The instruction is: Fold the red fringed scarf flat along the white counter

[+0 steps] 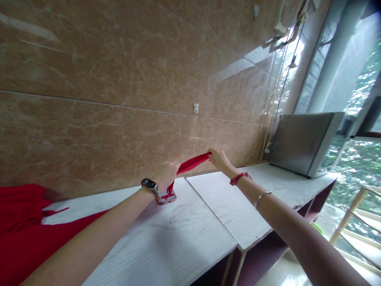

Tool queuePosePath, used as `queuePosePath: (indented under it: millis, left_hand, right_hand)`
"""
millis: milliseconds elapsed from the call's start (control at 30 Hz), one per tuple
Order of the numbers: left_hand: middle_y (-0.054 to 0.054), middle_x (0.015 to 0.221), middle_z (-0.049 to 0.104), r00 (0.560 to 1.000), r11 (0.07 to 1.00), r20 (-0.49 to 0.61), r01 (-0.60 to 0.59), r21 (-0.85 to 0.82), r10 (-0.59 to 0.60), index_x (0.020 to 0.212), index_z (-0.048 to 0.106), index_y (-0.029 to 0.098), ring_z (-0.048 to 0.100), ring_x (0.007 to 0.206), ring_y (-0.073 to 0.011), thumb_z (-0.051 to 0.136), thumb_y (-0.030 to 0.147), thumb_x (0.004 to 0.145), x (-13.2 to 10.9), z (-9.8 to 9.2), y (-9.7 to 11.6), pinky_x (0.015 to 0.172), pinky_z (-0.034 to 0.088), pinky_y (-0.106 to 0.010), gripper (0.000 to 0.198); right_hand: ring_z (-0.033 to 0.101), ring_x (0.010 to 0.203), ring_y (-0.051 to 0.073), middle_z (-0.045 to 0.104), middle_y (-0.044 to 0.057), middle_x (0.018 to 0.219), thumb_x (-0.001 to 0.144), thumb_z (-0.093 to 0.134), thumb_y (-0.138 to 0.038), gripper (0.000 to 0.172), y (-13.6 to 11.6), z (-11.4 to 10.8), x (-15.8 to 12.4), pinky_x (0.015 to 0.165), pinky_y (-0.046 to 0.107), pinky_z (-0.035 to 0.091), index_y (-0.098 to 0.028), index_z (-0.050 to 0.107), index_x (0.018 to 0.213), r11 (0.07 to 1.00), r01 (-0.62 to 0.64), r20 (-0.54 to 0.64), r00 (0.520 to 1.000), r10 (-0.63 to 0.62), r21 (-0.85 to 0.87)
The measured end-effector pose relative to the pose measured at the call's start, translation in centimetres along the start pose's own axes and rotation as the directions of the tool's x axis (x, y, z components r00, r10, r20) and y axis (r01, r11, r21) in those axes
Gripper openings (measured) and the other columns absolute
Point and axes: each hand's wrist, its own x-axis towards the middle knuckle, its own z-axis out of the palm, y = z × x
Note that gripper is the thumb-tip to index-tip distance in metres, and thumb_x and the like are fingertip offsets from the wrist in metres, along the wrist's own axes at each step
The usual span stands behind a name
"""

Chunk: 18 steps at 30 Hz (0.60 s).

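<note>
A red fabric strap point(193, 163) is stretched between my two hands, held above the white counter. My left hand point(167, 174) is closed round its lower left end, and a thin red end hangs below that hand. My right hand point(218, 159) pinches the other end, a little higher and to the right. Beneath the left hand lies a phone point(167, 197), partly covered by the hanging red end. Red cloth point(20, 234) is spread at the left of the counter, partly behind my left forearm; whether it joins the strap is hidden.
The white counter point(178, 238) runs along a brown marbled tile wall point(119, 135), with open shelves under its front edge. A grey boxy appliance point(303, 143) stands at its right end. Beyond are a window and a wooden rack point(354, 210).
</note>
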Motion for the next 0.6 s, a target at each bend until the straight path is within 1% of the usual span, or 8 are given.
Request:
queuePosePath:
  millis: [100,167,233,300,367,467,533,600]
  left_hand:
    - [-0.008,0.105,0.061,0.979,0.986,0.12,-0.158,-0.043,0.162,0.099,0.055,0.015,0.056,0.098,-0.0152,0.039,0.004,0.08,-4.0,3.7,3.0,0.086,0.041,-0.025,0.027]
    - [-0.01,0.107,0.06,0.934,0.958,0.213,-0.274,-0.088,0.287,0.1,0.055,0.013,0.054,0.102,-0.0182,0.039,0.003,0.079,-6.7,6.2,5.4,0.088,0.042,-0.031,0.029]
    - [-0.013,0.113,0.058,0.9,0.939,0.268,-0.326,-0.111,0.344,0.105,0.054,0.013,0.052,0.107,-0.0222,0.041,0.004,0.079,-8.9,8.1,7.5,0.088,0.043,-0.036,0.031]
    - [-0.016,0.12,0.052,0.887,0.934,0.291,-0.343,-0.101,0.357,0.113,0.05,0.011,0.048,0.112,-0.0252,0.04,0.004,0.079,-10.0,9.0,8.9,0.088,0.043,-0.039,0.035]
    - [-0.018,0.12,0.052,0.877,0.927,0.301,-0.357,-0.111,0.374,0.113,0.049,0.01,0.048,0.113,-0.0246,0.039,0.005,0.081,-10.1,9.2,9.4,0.087,0.044,-0.038,0.034]
    - [-0.013,0.112,0.058,0.869,0.913,0.284,-0.363,-0.188,0.404,0.105,0.056,0.013,0.051,0.108,-0.0206,0.037,0.015,0.086,-8.9,8.6,9.1,0.089,0.043,-0.034,0.026]
    - [-0.011,0.118,0.055,0.907,0.936,0.249,-0.298,-0.185,0.338,0.108,0.055,0.017,0.047,0.113,-0.0208,0.031,0.025,0.09,-7.9,8.3,8.6,0.093,0.039,-0.037,0.031]
    - [-0.01,0.131,0.044,0.944,0.974,0.255,-0.18,-0.138,0.211,0.118,0.05,0.019,0.036,0.122,-0.0233,0.026,0.031,0.091,-6.8,8.5,8.1,0.098,0.031,-0.043,0.037]
  right_hand:
    - [0.061,0.071,0.015,0.066,0.007,0.08,0.083,0.038,-0.014,0.021,1.7,3.0,-6.9,0.059,0.022,0.042,-0.015,0.058,0.09,0.995,0.009,0.026,1.0,-0.011,0.097]
    - [0.061,0.071,0.015,0.066,0.006,0.08,0.08,0.042,-0.013,0.018,3.0,4.9,-11.8,0.062,0.023,0.044,-0.017,0.058,0.085,0.988,0.013,0.076,0.997,-0.025,0.152]
    - [0.061,0.074,0.016,0.066,0.005,0.082,0.078,0.042,-0.011,0.02,4.3,6.4,-15.8,0.067,0.027,0.046,-0.018,0.059,0.085,0.963,0.022,0.144,0.988,-0.063,0.267]
    - [0.06,0.079,0.017,0.065,0.006,0.085,0.076,0.041,-0.008,0.023,5.3,7.1,-18.5,0.071,0.029,0.046,-0.018,0.06,0.086,0.948,0.014,0.214,0.973,-0.086,0.319]
    - [0.06,0.081,0.016,0.065,0.006,0.089,0.074,0.04,-0.005,0.027,6.0,7.2,-19.8,0.074,0.029,0.047,-0.018,0.06,0.088,0.947,0.015,0.259,0.961,-0.102,0.32]
    - [0.06,0.083,0.016,0.065,0.006,0.09,0.07,0.039,-0.001,0.032,6.6,6.6,-19.5,0.077,0.029,0.047,-0.017,0.062,0.086,0.953,0.037,0.288,0.949,-0.127,0.301]
    - [0.059,0.089,0.017,0.065,0.007,0.092,0.066,0.039,0.002,0.034,6.6,6.2,-18.3,0.081,0.029,0.046,-0.017,0.063,0.081,0.955,0.047,0.296,0.945,-0.138,0.293]
    - [0.057,0.097,0.018,0.064,0.009,0.099,0.066,0.037,0.003,0.035,6.1,6.1,-16.8,0.087,0.031,0.043,-0.016,0.064,0.08,0.956,0.048,0.28,0.951,-0.133,0.289]
